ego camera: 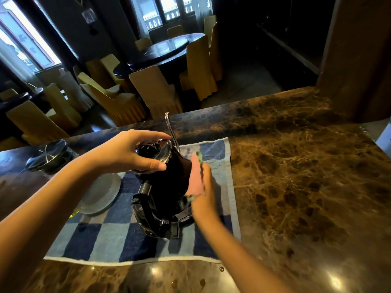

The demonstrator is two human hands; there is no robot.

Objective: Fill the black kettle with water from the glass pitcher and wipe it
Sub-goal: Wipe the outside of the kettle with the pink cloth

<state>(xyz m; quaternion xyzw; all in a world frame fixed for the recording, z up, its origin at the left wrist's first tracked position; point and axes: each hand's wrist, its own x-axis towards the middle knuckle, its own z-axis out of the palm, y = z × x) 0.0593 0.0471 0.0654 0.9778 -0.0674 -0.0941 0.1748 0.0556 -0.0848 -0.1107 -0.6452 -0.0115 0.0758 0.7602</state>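
The black kettle [169,178] stands on a blue checked towel [131,240], its thin curved spout [171,132] pointing away from me and its handle toward me. My left hand [131,151] grips the open rim at the kettle's top. My right hand [203,187] presses a pink cloth [196,180] with green trim flat against the kettle's right side. The glass pitcher [99,195] lies or stands just left of the kettle on the towel, partly behind my left forearm; how it is oriented is unclear.
A round black lid-like object [49,154] sits on the marble counter [296,176] at the far left. Beyond the counter's far edge are dining tables and covered chairs. A white object shows at the right edge [384,138].
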